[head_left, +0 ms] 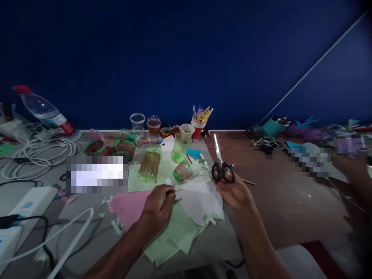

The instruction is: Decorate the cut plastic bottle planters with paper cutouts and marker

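Observation:
My right hand (236, 193) holds a pair of scissors (218, 155) by the black handles, palm turned up. The blades are together and point away from me. My left hand (159, 203) is closed in a pinch above green paper sheets (180, 228); whatever lies between its fingers is too hidden to name. Just beyond it rests a small cut bottle top with a white cap (182, 173), tinted green. Behind stand a green-stained clear cup (180, 148) and a brown-and-green cut bottle (150, 164). Torn white paper (200, 199) lies between my hands, pink paper (130, 207) to the left.
At the back is a red cup (198, 128) with yellow plastic cutlery. A large bottle with a red cap (48, 112), coiled white cables (62, 149) and a power strip (21, 221) occupy the left. A teal flask (276, 124) lies right; another person's arm (354, 170) reaches in there.

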The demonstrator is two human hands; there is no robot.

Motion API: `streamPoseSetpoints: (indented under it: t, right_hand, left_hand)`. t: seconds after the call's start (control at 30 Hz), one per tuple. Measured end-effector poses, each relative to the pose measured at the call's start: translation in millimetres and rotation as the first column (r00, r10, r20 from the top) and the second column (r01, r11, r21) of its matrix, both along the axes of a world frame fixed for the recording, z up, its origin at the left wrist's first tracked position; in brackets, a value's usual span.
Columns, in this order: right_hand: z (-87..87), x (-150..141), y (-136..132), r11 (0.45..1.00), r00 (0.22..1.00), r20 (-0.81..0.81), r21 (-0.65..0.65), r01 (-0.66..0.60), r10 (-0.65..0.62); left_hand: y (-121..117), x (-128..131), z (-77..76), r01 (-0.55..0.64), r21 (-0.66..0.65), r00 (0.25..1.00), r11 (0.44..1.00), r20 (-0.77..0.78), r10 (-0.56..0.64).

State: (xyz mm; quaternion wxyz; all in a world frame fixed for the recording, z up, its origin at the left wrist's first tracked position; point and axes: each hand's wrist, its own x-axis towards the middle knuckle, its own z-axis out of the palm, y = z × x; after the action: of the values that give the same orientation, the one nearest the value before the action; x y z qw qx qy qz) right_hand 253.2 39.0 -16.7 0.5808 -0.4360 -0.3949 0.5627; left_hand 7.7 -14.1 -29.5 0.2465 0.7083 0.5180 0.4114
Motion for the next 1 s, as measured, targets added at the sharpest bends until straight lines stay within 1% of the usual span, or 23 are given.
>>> streamPoseSetpoints:
  t: [0.03,0.1,0.2,0.33,0.4,0.47,0.6,0.7,0.83,0.9,1.0]
  right_hand:
    - [3.6,-1.8,-2.3,1.0,1.0,-0.018,0.009,-0.017,0.017]
    - [7.2,-5.9,-7.1,0.997,0.997,0.019,0.003,-0.08,0.08]
    - [6.5,-12.6,-13.7,0.979,0.977,0.067,-0.02,-0.202,0.202]
    - [5.0,-23.8,-21.3,0.945,0.945,0.005,-0.035,-0.326,0.327]
    - [4.4,-29.5,-24.4,0.921,0.921,-0.001,-0.027,-0.389,0.389]
    - [2.5,-34.3,-26.5,0.891,0.892,0.009,0.011,-0.453,0.453]
    - [-2.8,-40.9,-28.5,0.82,0.821,0.012,0.047,-0.57,0.571]
    - [-4.5,-43.4,-29.8,0.784,0.784,0.016,0.027,-0.62,0.62]
    - [-4.1,-45.5,-31.7,0.742,0.741,0.057,-0.009,-0.67,0.669]
    - [-4.3,-47.0,-32.5,0.725,0.721,0.087,-0.02,-0.688,0.687]
    - [-5.8,-49.9,-33.4,0.722,0.708,0.154,-0.059,-0.689,0.689]
  left_hand:
    - [-0.1,0.0,0.1,-0.002,-0.017,1.0,1.0,0.016,0.002]
    - [0.0,0.2,0.9,0.001,-0.038,0.999,0.999,0.055,0.002]
    - [0.7,1.1,3.5,-0.014,-0.066,0.992,0.998,0.123,0.022]
    - [3.0,2.1,6.5,-0.073,-0.104,0.976,0.992,0.197,0.092]
    - [4.4,0.9,6.1,-0.099,-0.124,0.966,0.987,0.227,0.125]
    - [5.9,-1.4,4.3,-0.111,-0.164,0.949,0.98,0.277,0.154]
    - [9.7,-7.0,1.5,-0.13,-0.252,0.883,0.959,0.411,0.228]
    - [12.1,-9.1,3.4,-0.148,-0.316,0.821,0.937,0.49,0.295]
    - [12.7,-10.9,6.2,-0.108,-0.328,0.754,0.939,0.588,0.292]
    - [12.7,-12.1,4.9,-0.113,-0.32,0.751,0.94,0.593,0.292]
    - [14.0,-12.7,1.3,-0.14,-0.315,0.766,0.939,0.566,0.304]
